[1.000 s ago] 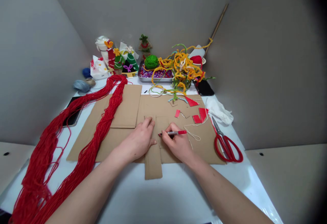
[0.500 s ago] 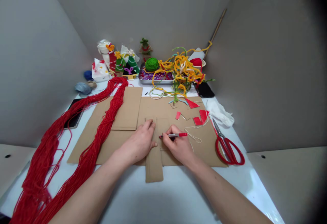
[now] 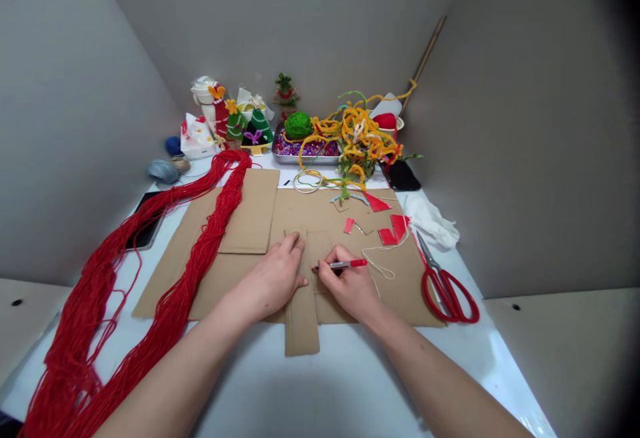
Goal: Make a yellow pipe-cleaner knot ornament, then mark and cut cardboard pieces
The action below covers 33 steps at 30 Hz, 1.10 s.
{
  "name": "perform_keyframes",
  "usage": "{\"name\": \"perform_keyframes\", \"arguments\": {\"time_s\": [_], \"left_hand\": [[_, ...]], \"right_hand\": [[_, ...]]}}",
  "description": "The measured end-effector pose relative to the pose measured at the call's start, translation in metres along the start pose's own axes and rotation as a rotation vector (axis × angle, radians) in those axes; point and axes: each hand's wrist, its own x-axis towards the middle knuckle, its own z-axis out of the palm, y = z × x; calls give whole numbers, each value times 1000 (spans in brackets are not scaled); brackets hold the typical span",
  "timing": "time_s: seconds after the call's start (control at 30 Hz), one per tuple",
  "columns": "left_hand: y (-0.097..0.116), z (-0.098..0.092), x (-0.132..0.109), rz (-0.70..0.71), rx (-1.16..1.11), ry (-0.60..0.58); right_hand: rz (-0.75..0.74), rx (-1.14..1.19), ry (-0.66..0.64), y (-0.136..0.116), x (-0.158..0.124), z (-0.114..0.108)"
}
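Head view: the left hand [image 3: 270,278] rests open and flat on a cardboard strip [image 3: 302,321] at lower centre of the frame, while the right hand [image 3: 347,285] closes around a red marker [image 3: 341,265], its tip at the strip's edge.

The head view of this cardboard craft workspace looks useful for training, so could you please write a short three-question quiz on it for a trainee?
1. What is the right hand holding?
2. True or false: the red-handled scissors lie left of the cardboard sheet.
3. What is the left hand pressing on?
A. metal tray
B. cardboard strip
C. green yarn ball

Key: 1. a red marker; 2. false; 3. B
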Motion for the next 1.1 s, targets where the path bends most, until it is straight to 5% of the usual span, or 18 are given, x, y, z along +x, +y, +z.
{"name": "perform_keyframes", "arguments": {"time_s": [1.1], "left_hand": [[-4, 4, 0, 10, -18, 14]], "right_hand": [[-11, 8, 5, 1, 1, 2]]}}
